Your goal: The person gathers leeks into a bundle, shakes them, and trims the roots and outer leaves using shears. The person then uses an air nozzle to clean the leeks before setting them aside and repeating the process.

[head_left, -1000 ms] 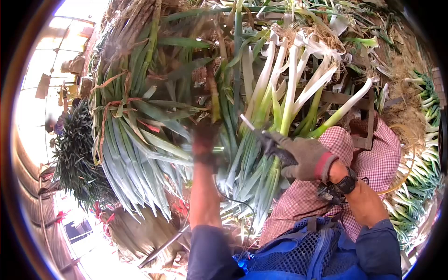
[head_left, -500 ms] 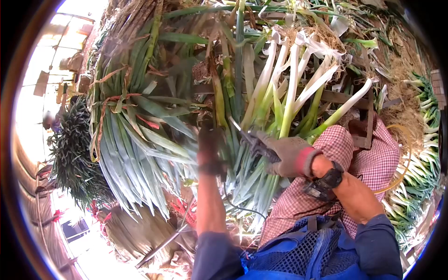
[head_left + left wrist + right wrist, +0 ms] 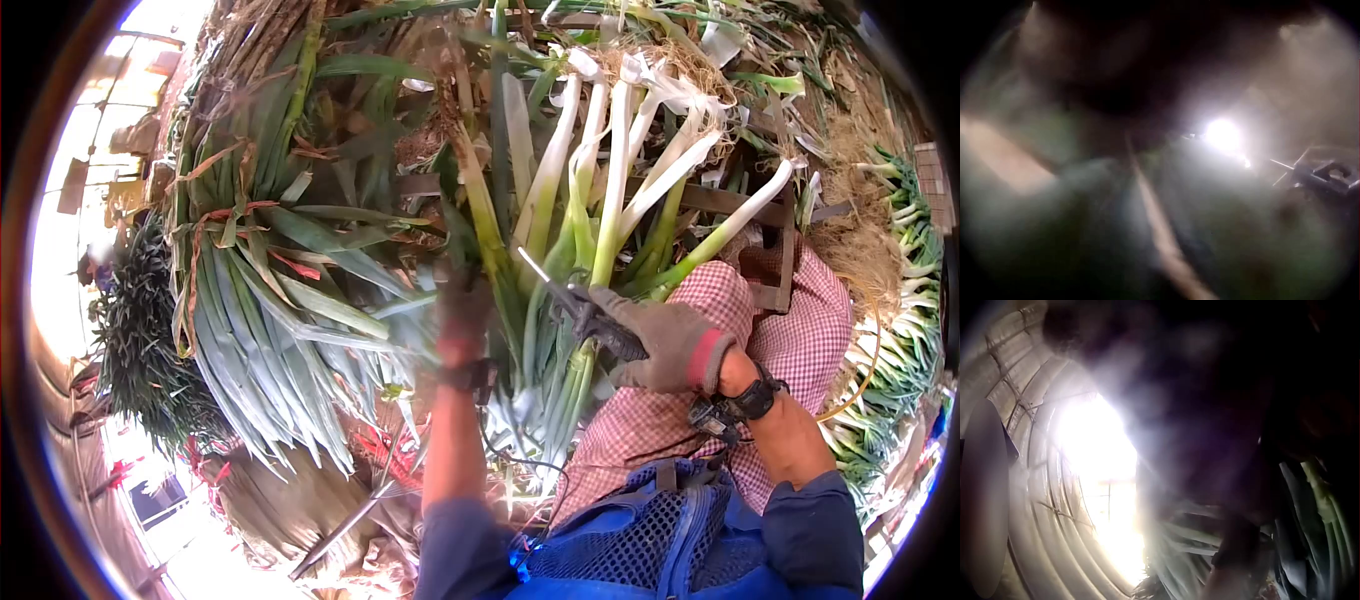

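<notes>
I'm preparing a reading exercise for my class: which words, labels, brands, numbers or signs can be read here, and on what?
None can be read in any view.
Black tool in the right hand: no legible mark.
Black device at the right wrist: too small to tell.
Blue mesh panel: no lettering visible.

Looks like a brown frame (image 3: 713, 204), mostly hidden. Holds up long onions (image 3: 611, 200), laid across with white ends (image 3: 628, 75) on the far side and green leaves (image 3: 575, 388) nearer. Has leaf scraps (image 3: 722, 42) strewn by the white ends. Off to the right, can see stringy roots (image 3: 850, 238), but cannot see under them.
</notes>
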